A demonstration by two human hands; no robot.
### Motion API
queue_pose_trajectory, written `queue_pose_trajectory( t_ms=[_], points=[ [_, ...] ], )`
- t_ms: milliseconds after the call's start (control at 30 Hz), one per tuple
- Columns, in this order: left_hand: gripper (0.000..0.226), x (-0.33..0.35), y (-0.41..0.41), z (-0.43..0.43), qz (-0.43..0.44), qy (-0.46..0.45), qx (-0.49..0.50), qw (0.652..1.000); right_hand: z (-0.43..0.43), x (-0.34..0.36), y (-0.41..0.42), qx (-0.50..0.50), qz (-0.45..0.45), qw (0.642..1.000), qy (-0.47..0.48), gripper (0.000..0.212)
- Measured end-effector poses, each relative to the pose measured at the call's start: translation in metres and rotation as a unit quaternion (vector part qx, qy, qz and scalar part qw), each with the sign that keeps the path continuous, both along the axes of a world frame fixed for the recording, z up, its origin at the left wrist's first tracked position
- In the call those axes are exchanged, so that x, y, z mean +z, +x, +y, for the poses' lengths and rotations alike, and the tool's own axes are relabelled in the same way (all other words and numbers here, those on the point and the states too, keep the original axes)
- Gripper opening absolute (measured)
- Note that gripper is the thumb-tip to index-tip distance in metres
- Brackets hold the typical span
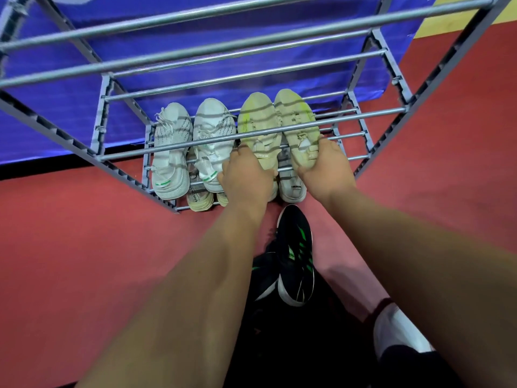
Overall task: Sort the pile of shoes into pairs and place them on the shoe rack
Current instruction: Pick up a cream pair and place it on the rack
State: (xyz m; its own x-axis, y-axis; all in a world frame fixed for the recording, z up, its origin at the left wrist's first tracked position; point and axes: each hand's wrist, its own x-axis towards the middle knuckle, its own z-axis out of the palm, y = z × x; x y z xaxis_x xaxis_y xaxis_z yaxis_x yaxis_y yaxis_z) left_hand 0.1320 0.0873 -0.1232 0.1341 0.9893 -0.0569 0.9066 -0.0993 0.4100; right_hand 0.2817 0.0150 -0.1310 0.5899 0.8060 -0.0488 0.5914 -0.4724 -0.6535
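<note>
Head view only. Yellow-green sneakers are being set side by side on a lower tier of the grey metal shoe rack [386, 49], toes pointing toward the blue mat [56, 102] behind. The left sneaker [258, 127] is being held at its heel end by the left hand [246, 177], fingers curled over the collar; the right sneaker [299, 121] is being gripped likewise by the right hand [327, 169], thumb at the outer side. Both hands are being kept closed around the heels, not spread.

Judgement on the step: heels are best pushed until both soles are bearing on two bars, then released together, so that neither shoe is tipping between rods.

Appearance: pale cream uppers with neon-yellow tint and strap closures, worn-looking, crossed by bar shadows. A white knit pair [193, 141] is lying just beside, on the same tier. Further pale shoes [292, 189] are showing on the tier beneath. A black-and-green sneaker [295, 256] is waiting on the red floor [98, 261].
</note>
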Motion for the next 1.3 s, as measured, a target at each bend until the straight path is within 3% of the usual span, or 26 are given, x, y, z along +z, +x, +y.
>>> queue_pose_trajectory(
  t_ms=[200,467,567,700,900,1000,1100,1200,1300],
  points=[
    [0.079,-0.004,-0.002,0.008,0.044,-0.003,-0.021,0.999,0.008,-0.004,0.015,0.016,0.018,0.999,-0.047,0.062],
    [0.077,-0.006,0.001,0.004,0.08,0.004,-0.032,0.996,0.007,-0.002,0.018,0.029,0.02,0.997,-0.074,0.074],
    [0.069,-0.004,-0.004,0.005,0.07,-0.016,-0.056,0.996,0.002,-0.001,0.013,0.031,0.001,0.996,-0.081,0.066],
    [0.042,0.002,-0.018,0.004,0.013,-0.033,-0.093,0.995,-0.01,0.004,0.002,0.016,-0.036,0.995,-0.096,0.053],
    [0.041,0.018,-0.052,-0.027,-0.031,0.008,-0.158,0.987,-0.04,0.016,-0.025,-0.001,-0.038,0.994,-0.106,0.045],
    [0.031,0.019,-0.074,-0.052,-0.035,-0.071,-0.168,0.983,-0.061,0.016,-0.044,0.006,-0.028,0.991,-0.133,0.044],
    [0.027,0.005,-0.105,-0.078,0.013,-0.188,-0.167,0.968,-0.087,0.002,-0.066,0.026,0.002,0.981,-0.193,0.048],
    [0.054,-0.019,-0.139,-0.102,0.124,-0.297,-0.14,0.937,-0.116,-0.026,-0.087,0.056,0.03,0.948,-0.313,0.071],
    [0.084,-0.042,-0.173,-0.12,0.22,-0.377,-0.169,0.884,-0.14,-0.058,-0.104,0.069,0.033,0.921,-0.381,0.094]
  ],
)
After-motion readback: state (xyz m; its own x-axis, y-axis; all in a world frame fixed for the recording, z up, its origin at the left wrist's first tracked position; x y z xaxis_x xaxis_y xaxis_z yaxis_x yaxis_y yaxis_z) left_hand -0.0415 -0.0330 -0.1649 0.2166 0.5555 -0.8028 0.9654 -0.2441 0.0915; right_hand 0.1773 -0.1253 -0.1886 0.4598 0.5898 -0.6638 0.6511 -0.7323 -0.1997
